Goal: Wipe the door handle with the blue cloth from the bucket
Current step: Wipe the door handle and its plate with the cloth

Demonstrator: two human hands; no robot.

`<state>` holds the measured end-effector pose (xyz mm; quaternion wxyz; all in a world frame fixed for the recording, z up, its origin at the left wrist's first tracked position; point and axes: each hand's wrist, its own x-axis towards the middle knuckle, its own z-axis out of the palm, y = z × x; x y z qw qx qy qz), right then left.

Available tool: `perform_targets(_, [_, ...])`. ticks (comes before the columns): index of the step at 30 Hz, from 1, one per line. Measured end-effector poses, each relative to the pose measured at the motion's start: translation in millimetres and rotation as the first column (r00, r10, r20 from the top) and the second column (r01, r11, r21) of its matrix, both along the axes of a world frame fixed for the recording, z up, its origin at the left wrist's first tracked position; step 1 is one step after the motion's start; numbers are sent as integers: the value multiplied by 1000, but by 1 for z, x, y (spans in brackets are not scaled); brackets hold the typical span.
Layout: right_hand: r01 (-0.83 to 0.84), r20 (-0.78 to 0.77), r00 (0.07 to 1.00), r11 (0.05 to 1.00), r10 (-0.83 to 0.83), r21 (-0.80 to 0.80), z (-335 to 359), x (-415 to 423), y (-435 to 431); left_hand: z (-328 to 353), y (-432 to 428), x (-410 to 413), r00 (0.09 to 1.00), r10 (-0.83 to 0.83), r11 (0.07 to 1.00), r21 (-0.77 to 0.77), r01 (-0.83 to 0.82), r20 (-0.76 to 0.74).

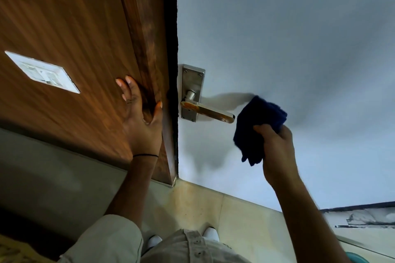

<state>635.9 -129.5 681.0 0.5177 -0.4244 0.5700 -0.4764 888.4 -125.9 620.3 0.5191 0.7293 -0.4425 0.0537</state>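
Note:
A metal lever door handle (210, 113) with a brownish top sticks out to the right from its steel backplate (192, 83) on a pale grey-white door. My right hand (275, 147) grips a folded dark blue cloth (256, 126) just right of the lever's tip, slightly apart from it. My left hand (141, 117) lies flat with fingers spread on the brown wooden panel (74, 28) left of the door edge, holding nothing. A sliver of a teal rim (355, 258), possibly the bucket, shows at the bottom right edge.
A white switch plate (42, 72) is set in the wooden panel at the left. Beige floor tiles (213, 203) and my white shoes (210, 234) show below. A dark skirting strip (359, 207) runs at the lower right.

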Motion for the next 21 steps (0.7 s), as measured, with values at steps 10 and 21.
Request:
perform_targets(10, [-532,-847,528,749,-70,-394,-27,111,-13,0,2,0,1000,-3,999,-35,4,27])
perform_targets(21, [-572,-837,544,706,-53,-416,-25,51,-7,2,1,-2,1000,0,1000,-31,0,1])
